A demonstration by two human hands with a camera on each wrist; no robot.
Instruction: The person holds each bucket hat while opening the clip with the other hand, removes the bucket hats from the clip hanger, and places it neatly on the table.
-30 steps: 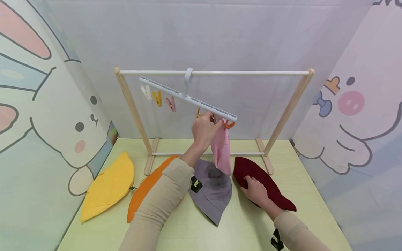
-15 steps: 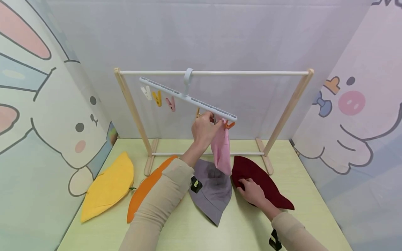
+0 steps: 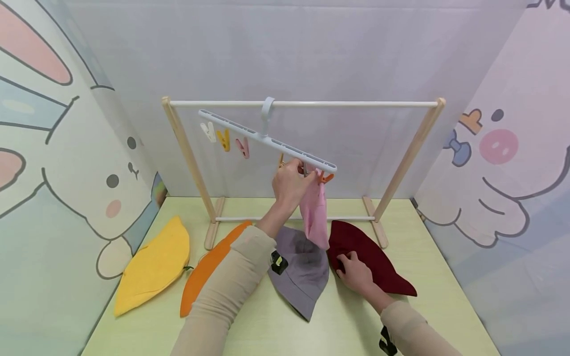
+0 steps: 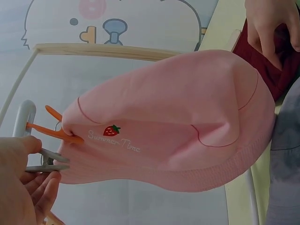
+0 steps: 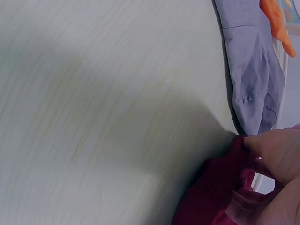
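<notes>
My left hand is raised at the right half of a pale grey hanger. In the left wrist view its thumb and fingers pinch a grey clothespin at the edge of a pink hat. The hat carries a strawberry and "Summer Time" lettering; an orange clothespin also grips its edge. My right hand is low on the table, gripping the near edge of a dark red hat. Fingers and thumb pinch the red fabric in the right wrist view; part of that hand is cut off.
The hanger hooks over the rack's white bar. White, yellow and pink clothespins hang at its left. Yellow, orange and grey-purple hats lie on the table.
My right hand and the dark red hat have shifted slightly left. The left hand, the clothespin it pinches and the hanger have stayed almost still.
</notes>
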